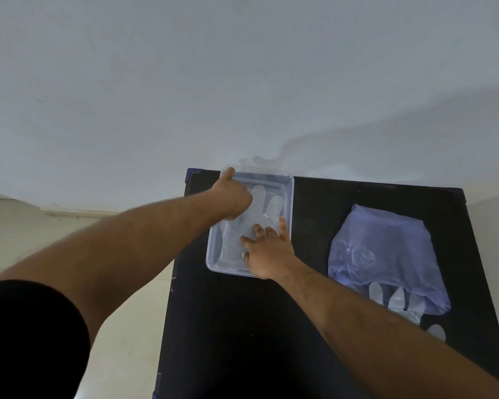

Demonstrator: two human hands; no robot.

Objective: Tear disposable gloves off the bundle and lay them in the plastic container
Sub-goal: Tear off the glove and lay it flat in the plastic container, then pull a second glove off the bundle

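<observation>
Both hands are in the clear plastic container (pixel 213 254), which sits at the far left corner of a black table (pixel 242 326) pushed against a pale wall (pixel 242 82).

Left hand (pixel 232 198): loosely curled, knuckles up, thumb stretched out and resting on the container's far left rim. The other fingers are tucked under the hand; whether they pinch anything cannot be told.

Right hand (pixel 267 251): palm down, fingers (pixel 260 230) spread apart and pressed flat on a see-through glove (pixel 267 204) lying on the container floor. The glove's own finger shapes fan out just beyond the right fingertips, toward the far wall of the container, and pass beside the left knuckles.

Well to the right of the right hand lies the glove bundle (pixel 386 249), a crumpled bluish plastic bag flat on the table. Pale glove tips (pixel 398 298) stick out of its near edge; one more tip (pixel 437 332) shows past them, by the right forearm.

Black sleeve (pixel 32 335) on the left upper arm. Light floor (pixel 12 240) left of the table.
</observation>
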